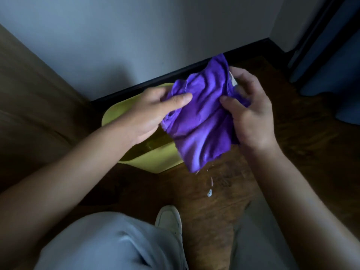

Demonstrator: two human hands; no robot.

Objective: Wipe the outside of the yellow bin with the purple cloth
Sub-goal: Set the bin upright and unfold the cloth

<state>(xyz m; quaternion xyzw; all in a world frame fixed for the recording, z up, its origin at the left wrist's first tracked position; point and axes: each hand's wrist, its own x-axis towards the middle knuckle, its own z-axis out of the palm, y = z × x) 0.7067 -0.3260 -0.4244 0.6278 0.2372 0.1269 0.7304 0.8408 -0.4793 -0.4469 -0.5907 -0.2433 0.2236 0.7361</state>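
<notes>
The purple cloth (200,117) hangs crumpled in the air, held between both hands above the yellow bin (155,160). My left hand (153,112) pinches its left edge, thumb on top. My right hand (251,114) grips its right side with curled fingers. The bin stands on the wooden floor against the wall's dark skirting; the cloth and my left hand hide much of its opening and right side. The cloth does not touch the bin.
A wooden panel (29,98) rises close on the left of the bin. A white wall (136,36) stands behind it. My knee in grey trousers (109,242) and a white shoe (169,221) are below. Small white specks (209,192) lie on the floor. A dark doorway (331,45) is at right.
</notes>
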